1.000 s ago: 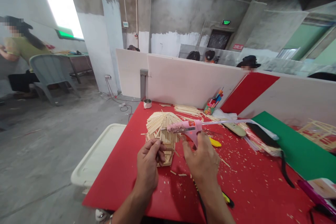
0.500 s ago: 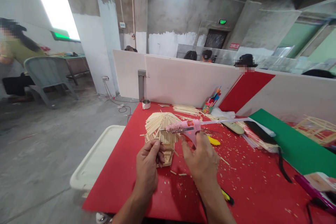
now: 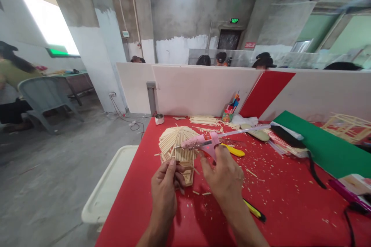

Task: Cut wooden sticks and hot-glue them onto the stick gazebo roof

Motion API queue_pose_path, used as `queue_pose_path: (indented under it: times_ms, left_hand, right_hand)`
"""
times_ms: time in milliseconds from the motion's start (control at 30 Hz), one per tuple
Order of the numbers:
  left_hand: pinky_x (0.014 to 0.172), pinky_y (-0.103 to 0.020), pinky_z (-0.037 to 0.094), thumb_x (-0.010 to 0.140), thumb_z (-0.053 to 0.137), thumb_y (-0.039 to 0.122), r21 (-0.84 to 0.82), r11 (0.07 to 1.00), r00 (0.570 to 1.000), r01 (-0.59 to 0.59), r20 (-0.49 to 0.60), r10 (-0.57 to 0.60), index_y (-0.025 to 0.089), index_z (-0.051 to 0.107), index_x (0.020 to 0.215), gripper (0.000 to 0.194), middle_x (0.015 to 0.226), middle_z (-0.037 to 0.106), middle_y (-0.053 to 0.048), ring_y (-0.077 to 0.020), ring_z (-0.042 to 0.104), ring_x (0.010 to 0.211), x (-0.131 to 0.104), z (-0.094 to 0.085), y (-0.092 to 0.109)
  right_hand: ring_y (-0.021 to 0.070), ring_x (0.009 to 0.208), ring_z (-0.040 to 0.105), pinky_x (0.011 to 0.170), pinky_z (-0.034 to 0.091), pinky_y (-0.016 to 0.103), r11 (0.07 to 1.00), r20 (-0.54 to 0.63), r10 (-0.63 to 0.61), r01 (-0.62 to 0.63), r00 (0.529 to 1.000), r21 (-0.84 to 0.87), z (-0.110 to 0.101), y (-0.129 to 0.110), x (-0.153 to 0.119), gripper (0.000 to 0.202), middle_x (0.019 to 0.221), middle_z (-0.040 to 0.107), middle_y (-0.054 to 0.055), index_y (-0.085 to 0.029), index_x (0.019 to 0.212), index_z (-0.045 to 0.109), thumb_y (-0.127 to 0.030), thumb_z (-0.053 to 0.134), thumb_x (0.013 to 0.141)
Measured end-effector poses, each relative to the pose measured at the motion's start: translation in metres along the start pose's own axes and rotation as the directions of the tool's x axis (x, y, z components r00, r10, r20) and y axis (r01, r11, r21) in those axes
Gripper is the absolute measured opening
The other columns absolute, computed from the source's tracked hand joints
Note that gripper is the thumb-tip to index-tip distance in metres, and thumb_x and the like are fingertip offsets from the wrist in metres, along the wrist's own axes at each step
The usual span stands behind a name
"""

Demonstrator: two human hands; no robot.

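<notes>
A small house-like model of pale wooden sticks (image 3: 178, 139), with a sloped roof, stands on the red table (image 3: 130, 200). My right hand (image 3: 224, 173) is wrapped round the handle of a pink glue gun (image 3: 199, 141), which has a long clear glue stick out of its back. The gun's nozzle points left, over the roof. My left hand (image 3: 166, 181) is pinched in front of the model, just below the nozzle; what its fingertips hold is too small to make out. Part of the model's lower front is hidden behind my left hand.
Loose sticks (image 3: 204, 120), a pen holder (image 3: 228, 114) and a metal tin (image 3: 159, 119) are at the back. Yellow-handled tool (image 3: 234, 150) and yellow cutter (image 3: 255, 211) lie right. Beyond are a green board (image 3: 319, 150) and stick frame (image 3: 348, 127). White stool (image 3: 107, 185) stands left.
The camera view has shifted slightly, moving the background left. Both hands and the glue gun hold nearly the same pose by the model, with the nozzle slightly lower in view.
</notes>
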State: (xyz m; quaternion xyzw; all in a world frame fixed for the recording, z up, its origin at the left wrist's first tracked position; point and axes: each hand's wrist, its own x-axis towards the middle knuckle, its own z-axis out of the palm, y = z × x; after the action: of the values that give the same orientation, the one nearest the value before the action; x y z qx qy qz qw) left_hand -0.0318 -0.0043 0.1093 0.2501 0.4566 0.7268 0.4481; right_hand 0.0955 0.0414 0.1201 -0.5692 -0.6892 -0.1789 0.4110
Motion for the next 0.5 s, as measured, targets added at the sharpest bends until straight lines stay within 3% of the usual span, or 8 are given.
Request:
queue_pose_path:
  times_ms: [67, 133, 200, 267, 333, 367, 433, 500]
  left_hand:
    - [0.032, -0.019, 0.034, 0.073, 0.066, 0.044, 0.140, 0.986, 0.996, -0.086, -0.023, 0.090, 0.016, 0.062, 0.068, 0.029, 0.051, 0.055, 0.002, -0.0079, 0.043, 0.035, -0.004, -0.003, 0.005]
    - [0.037, -0.019, 0.037, 0.076, 0.066, 0.037, 0.361, 0.889, 0.945, -0.281, -0.057, 0.321, 0.018, 0.063, 0.067, 0.021, 0.048, 0.050, 0.004, -0.0083, 0.043, 0.039, -0.005, -0.008, 0.013]
    - [0.046, -0.020, 0.042, 0.076, 0.067, 0.028, 0.554, 0.672, 0.809, -0.491, 0.004, 0.588, 0.020, 0.063, 0.067, 0.012, 0.056, 0.054, 0.002, -0.0103, 0.047, 0.049, 0.000, -0.015, 0.021]
    - [0.053, -0.023, 0.046, 0.075, 0.066, 0.021, 0.619, 0.444, 0.666, -0.648, 0.176, 0.725, 0.021, 0.067, 0.073, 0.003, 0.073, 0.061, -0.003, -0.0136, 0.054, 0.061, 0.010, -0.022, 0.027]
    - [0.058, -0.025, 0.049, 0.075, 0.065, 0.014, 0.607, 0.263, 0.534, -0.750, 0.320, 0.783, 0.022, 0.070, 0.083, 0.012, 0.085, 0.064, -0.006, -0.0160, 0.059, 0.071, 0.022, -0.030, 0.030]
    - [0.062, -0.026, 0.051, 0.075, 0.064, 0.010, 0.586, 0.198, 0.488, -0.786, 0.392, 0.780, 0.022, 0.070, 0.087, 0.018, 0.088, 0.064, -0.006, -0.0166, 0.060, 0.075, 0.028, -0.033, 0.031]
    - [0.069, -0.028, 0.052, 0.076, 0.062, 0.006, 0.527, 0.125, 0.426, -0.840, 0.501, 0.754, 0.023, 0.069, 0.094, 0.026, 0.093, 0.066, -0.006, -0.0175, 0.063, 0.081, 0.036, -0.037, 0.030]
    - [0.074, -0.030, 0.053, 0.077, 0.060, 0.004, 0.477, 0.101, 0.392, -0.873, 0.564, 0.727, 0.024, 0.068, 0.100, 0.031, 0.095, 0.067, -0.006, -0.0180, 0.064, 0.084, 0.040, -0.038, 0.029]
  right_hand:
    - [0.0187, 0.064, 0.057, 0.053, 0.035, 0.028, 1.000, 0.015, 0.006, -0.007, 1.000, 0.008, -0.001, -0.001, 0.000, 0.028, 0.075, 0.060, 0.005, -0.017, 0.092, 0.055, -0.041, 0.043, 0.088]
    - [0.0191, 0.065, 0.058, 0.054, 0.035, 0.028, 1.000, 0.030, 0.010, -0.010, 0.999, 0.013, -0.001, -0.002, 0.000, 0.027, 0.076, 0.060, 0.005, -0.017, 0.093, 0.055, -0.041, 0.044, 0.087]
    - [0.0198, 0.067, 0.058, 0.054, 0.037, 0.028, 1.000, 0.028, 0.011, -0.012, 1.000, 0.022, -0.001, -0.002, 0.000, 0.028, 0.078, 0.061, 0.006, -0.017, 0.095, 0.055, -0.041, 0.043, 0.087]
    - [0.0205, 0.069, 0.059, 0.055, 0.038, 0.029, 1.000, 0.016, 0.011, -0.011, 1.000, 0.027, 0.000, -0.001, -0.001, 0.030, 0.081, 0.062, 0.007, -0.017, 0.097, 0.055, -0.042, 0.042, 0.088]
    - [0.0209, 0.070, 0.059, 0.056, 0.039, 0.029, 1.000, 0.009, 0.014, -0.015, 1.000, 0.024, 0.001, -0.001, -0.001, 0.032, 0.083, 0.063, 0.008, -0.017, 0.097, 0.055, -0.043, 0.040, 0.088]
    - [0.0208, 0.070, 0.059, 0.056, 0.039, 0.029, 1.000, 0.009, 0.017, -0.017, 1.000, 0.021, 0.002, -0.001, -0.001, 0.032, 0.083, 0.063, 0.008, -0.017, 0.097, 0.055, -0.044, 0.040, 0.088]
    - [0.0204, 0.070, 0.059, 0.056, 0.039, 0.029, 1.000, 0.011, 0.022, -0.022, 1.000, 0.015, 0.002, 0.000, -0.001, 0.032, 0.081, 0.062, 0.007, -0.017, 0.095, 0.054, -0.046, 0.041, 0.088]
    - [0.0203, 0.069, 0.059, 0.056, 0.038, 0.028, 1.000, 0.010, 0.022, -0.022, 1.000, 0.012, 0.002, 0.001, -0.001, 0.032, 0.078, 0.061, 0.006, -0.018, 0.092, 0.053, -0.048, 0.042, 0.088]
